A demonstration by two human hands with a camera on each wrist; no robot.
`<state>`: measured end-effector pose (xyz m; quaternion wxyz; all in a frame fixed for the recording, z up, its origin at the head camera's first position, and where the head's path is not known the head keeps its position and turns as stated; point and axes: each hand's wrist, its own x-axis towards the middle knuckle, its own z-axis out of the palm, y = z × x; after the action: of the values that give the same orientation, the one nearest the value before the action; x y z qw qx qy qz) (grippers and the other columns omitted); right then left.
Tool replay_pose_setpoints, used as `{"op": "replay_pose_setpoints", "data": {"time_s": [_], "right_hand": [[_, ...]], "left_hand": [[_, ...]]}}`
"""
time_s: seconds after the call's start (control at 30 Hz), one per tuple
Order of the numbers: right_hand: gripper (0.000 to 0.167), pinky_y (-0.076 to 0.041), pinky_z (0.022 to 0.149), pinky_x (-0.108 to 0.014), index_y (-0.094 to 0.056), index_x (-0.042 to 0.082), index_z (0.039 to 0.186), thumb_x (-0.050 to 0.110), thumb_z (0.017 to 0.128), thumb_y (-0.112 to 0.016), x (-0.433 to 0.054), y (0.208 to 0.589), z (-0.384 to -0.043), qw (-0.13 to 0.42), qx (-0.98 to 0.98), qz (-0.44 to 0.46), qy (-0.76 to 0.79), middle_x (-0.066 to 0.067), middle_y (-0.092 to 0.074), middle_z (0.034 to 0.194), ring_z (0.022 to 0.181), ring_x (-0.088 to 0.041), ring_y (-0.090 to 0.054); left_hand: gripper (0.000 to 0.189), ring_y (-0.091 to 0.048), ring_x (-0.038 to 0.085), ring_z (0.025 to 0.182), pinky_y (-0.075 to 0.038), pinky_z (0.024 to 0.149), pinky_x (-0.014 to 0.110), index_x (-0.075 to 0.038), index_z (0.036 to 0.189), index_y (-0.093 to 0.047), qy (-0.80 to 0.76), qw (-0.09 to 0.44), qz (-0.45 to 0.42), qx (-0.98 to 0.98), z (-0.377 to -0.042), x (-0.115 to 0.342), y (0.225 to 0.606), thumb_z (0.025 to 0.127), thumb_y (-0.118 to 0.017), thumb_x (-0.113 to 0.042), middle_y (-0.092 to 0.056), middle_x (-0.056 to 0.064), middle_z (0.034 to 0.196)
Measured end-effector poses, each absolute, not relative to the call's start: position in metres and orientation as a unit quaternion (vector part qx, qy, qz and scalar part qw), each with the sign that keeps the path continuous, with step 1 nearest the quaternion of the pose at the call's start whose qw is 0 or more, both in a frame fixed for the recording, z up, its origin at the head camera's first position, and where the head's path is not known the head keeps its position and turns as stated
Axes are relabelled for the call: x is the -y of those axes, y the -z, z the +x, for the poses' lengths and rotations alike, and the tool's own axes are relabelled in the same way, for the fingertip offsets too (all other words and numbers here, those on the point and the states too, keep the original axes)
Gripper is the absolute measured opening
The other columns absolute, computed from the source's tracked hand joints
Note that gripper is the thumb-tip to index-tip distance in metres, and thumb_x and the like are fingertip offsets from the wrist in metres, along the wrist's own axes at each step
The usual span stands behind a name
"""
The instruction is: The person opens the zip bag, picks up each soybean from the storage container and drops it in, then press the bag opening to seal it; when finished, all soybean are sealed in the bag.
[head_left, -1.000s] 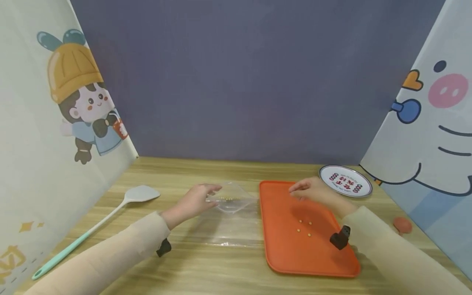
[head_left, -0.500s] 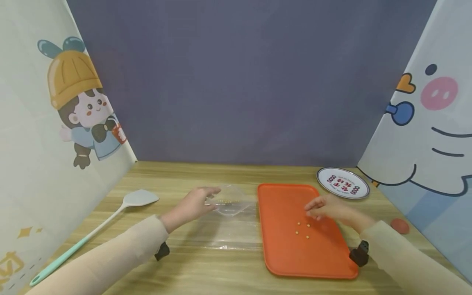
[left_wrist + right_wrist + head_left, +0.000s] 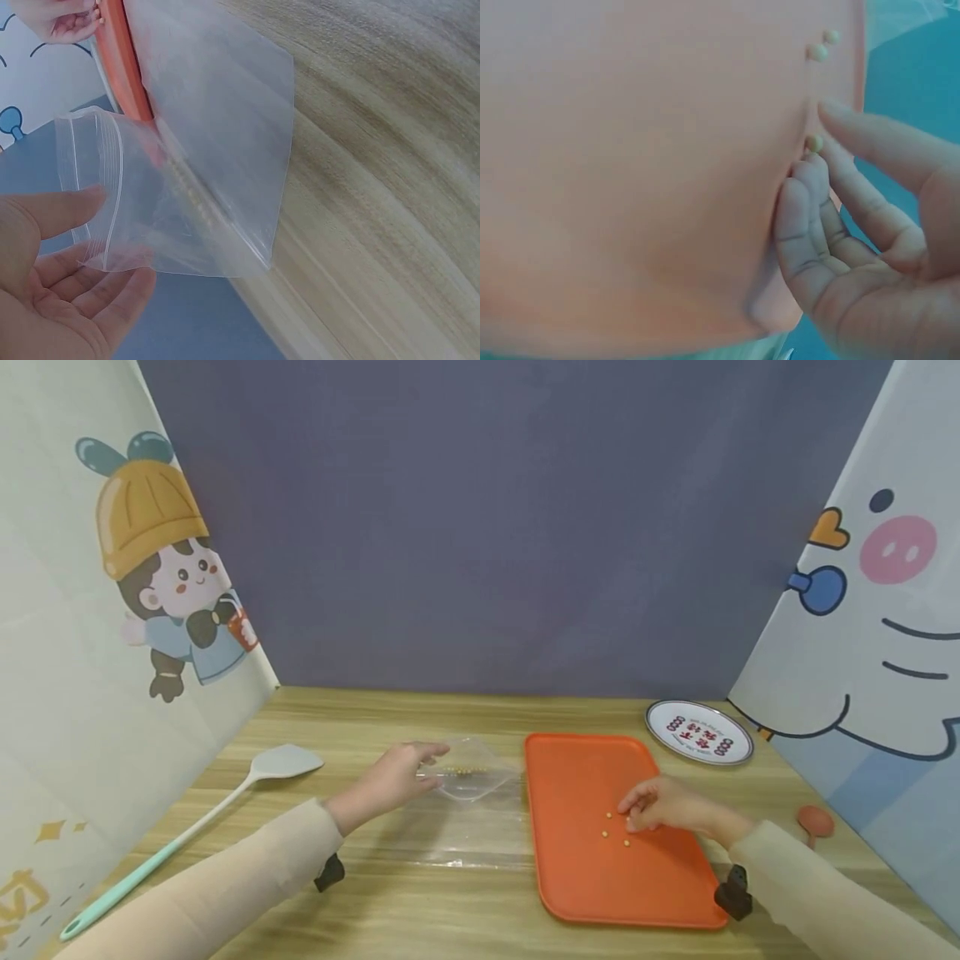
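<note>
Beans [image 3: 605,834] on the tray [image 3: 588,764] are now within reach: your right hand [image 3: 663,806] has come down, grip unclosed around one; your left hand [image 3: 393,775] spreads at the bag's [image 3: 468,814] mouth.

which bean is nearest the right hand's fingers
The bean by the fingers of the right hand in its wrist view; the other two there lie farther up.

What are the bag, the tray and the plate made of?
Bag: thin, shiny plastic, it seems; it's see-through, with ridged lines near its mouth.
Tray: probably smooth plastic; it's one even orange, with rounded corners.
Plate: smooth-looking, maybe china or plastic; its white face with red writing doesn't settle which.
</note>
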<state>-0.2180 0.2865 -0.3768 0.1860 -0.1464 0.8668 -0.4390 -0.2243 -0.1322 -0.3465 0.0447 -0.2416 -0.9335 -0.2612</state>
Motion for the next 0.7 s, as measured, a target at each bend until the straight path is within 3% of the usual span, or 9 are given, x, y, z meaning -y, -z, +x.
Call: {"op": "replay_pose_setpoints", "data": {"time_s": [0.33,0.53,0.7], "right_hand": [[0.016,-0.053,0.054,-0.025,-0.068,-0.009,0.087,0.001,0.076,-0.074,-0.288,0.384,-0.222,0.132,-0.892,-0.162,0.401,-0.007,-0.07,0.075,0.065,-0.011,-0.059],[0.017,-0.056,0.057,-0.027,-0.067,-0.011,0.093,0.002,0.083,-0.07,-0.288,0.379,-0.223,0.141,-0.883,-0.143,0.425,-0.008,-0.071,0.08,0.067,-0.013,-0.061],[0.028,-0.058,0.062,-0.026,-0.062,-0.017,0.103,0.004,0.086,-0.068,-0.284,0.368,-0.229,0.138,-0.871,-0.135,0.452,-0.007,-0.072,0.084,0.068,-0.01,-0.063]], "left_hand": [[0.05,-0.065,0.03,0.109,-0.056,0.093,0.043,-0.002,0.13,-0.058,0.258,0.046,-0.243,0.934,-0.224,0.131,0.345,0.083,-0.074,-0.009,-0.064,0.015,0.128],[0.051,-0.065,0.029,0.109,-0.057,0.093,0.041,-0.003,0.131,-0.058,0.258,0.043,-0.239,0.935,-0.224,0.131,0.346,0.082,-0.075,-0.008,-0.064,0.014,0.127],[0.052,-0.065,0.028,0.108,-0.057,0.092,0.04,-0.004,0.13,-0.059,0.255,0.047,-0.239,0.936,-0.224,0.131,0.345,0.081,-0.076,-0.008,-0.064,0.014,0.127]]}}
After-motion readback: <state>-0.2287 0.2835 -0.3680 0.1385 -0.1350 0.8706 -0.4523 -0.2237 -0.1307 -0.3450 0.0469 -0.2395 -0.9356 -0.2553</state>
